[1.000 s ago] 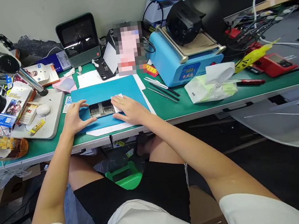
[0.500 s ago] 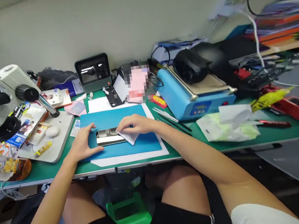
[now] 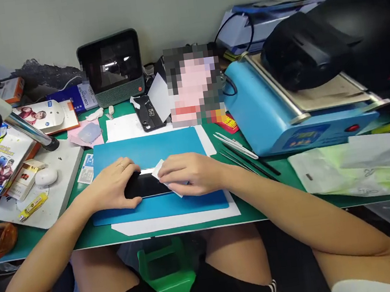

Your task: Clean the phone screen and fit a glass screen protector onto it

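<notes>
A black smartphone [image 3: 142, 185] lies screen up on the blue mat [image 3: 159, 146]. My left hand [image 3: 117, 182] grips its left end, thumb along the near edge and fingers along the far edge. In my right hand [image 3: 193, 172] is a folded white wipe [image 3: 157, 170], pressed on the right part of the screen. That hand hides the phone's right end. White paper [image 3: 176, 222] sticks out from under the mat.
A blue heating machine [image 3: 258, 109] carries a black headset [image 3: 297, 51] at right. Tweezers [image 3: 236, 146] and a wipes packet [image 3: 349, 173] lie before it. A dark-screened display [image 3: 112, 63] stands behind the mat. Boxes and a microscope stand base [image 3: 66, 182] are at left.
My left hand has closed in on the phone's left end and now grips it. My right hand still holds the wipe on the screen. The view has come closer and turned.
</notes>
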A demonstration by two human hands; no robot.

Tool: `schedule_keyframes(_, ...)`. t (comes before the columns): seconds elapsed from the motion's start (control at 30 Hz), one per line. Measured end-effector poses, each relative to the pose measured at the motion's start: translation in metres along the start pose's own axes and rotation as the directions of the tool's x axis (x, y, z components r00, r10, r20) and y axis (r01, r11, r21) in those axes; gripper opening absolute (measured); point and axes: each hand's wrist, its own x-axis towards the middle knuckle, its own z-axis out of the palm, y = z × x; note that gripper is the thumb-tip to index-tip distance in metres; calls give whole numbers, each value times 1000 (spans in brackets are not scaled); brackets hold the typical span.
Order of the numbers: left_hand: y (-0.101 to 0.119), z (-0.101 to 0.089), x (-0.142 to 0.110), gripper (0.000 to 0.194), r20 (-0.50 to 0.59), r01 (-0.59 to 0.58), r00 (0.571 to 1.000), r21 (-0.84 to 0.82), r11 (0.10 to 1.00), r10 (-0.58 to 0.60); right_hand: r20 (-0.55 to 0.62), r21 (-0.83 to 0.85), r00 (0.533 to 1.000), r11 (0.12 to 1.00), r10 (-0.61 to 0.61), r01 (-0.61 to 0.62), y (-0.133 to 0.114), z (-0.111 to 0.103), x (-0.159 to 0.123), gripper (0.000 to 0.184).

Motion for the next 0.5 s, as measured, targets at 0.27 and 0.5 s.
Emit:
schedule_keyframes(0.27,-4,3,-6,64,-15,16,1000,9,1000,-16,40,-81,997,995,68,-64,10,-4,-3,22)
schedule_keyframes(0.5,-6,9,-6,61,-30,31,999,-43,999,-33,88,24,969,972,231,-233,10,-3,-4,19)
